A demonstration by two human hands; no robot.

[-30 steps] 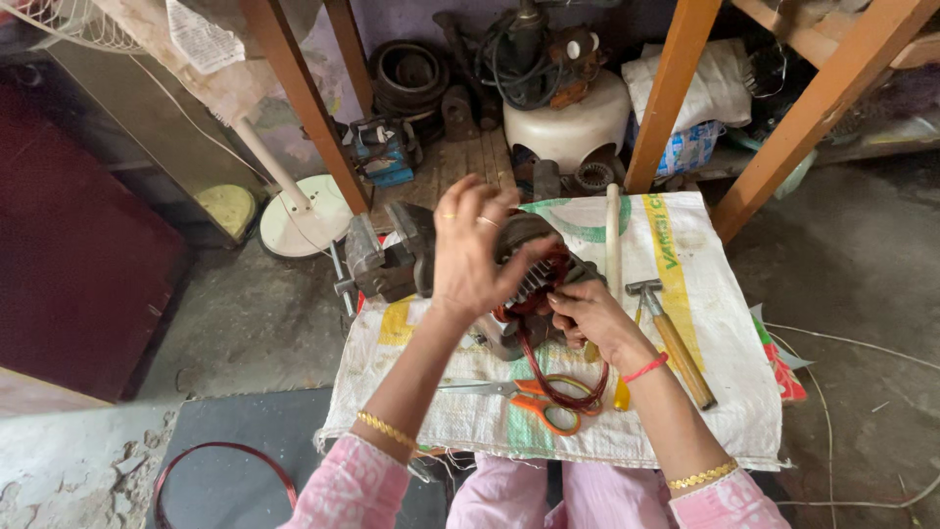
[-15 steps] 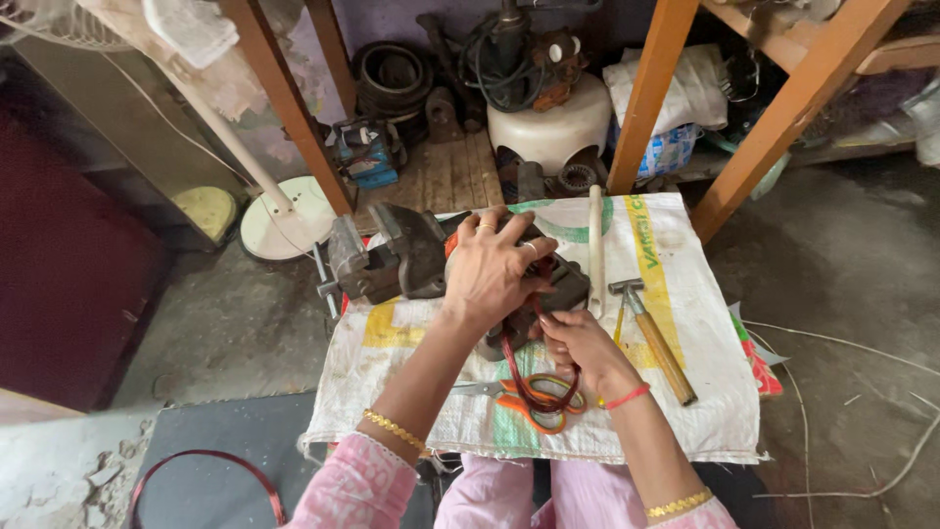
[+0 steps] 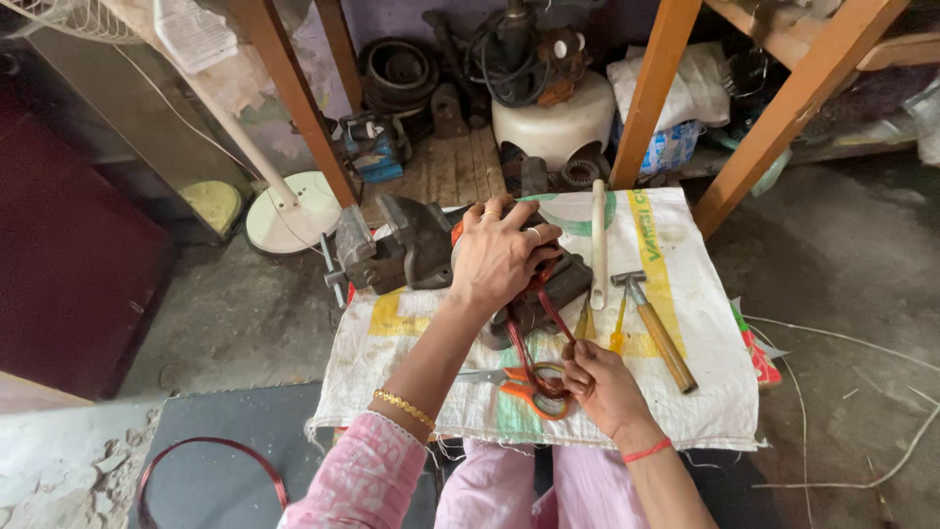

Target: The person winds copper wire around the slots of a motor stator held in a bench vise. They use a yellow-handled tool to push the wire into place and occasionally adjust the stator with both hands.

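A dark motor block (image 3: 548, 289) wound with reddish wire (image 3: 534, 348) lies on a woven sack (image 3: 685, 392), under the left hand (image 3: 499, 257), whose fingers spread over its top. The right hand (image 3: 599, 387) (nearer the body) pinches the wire loop just beside orange scissors (image 3: 514, 387). A hammer (image 3: 654, 328) lies right of both hands, a vise (image 3: 392, 250) left of them.

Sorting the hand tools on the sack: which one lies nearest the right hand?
The orange-handled scissors, touching the right hand. The yellow screwdriver and wooden-handled hammer lie farther right.
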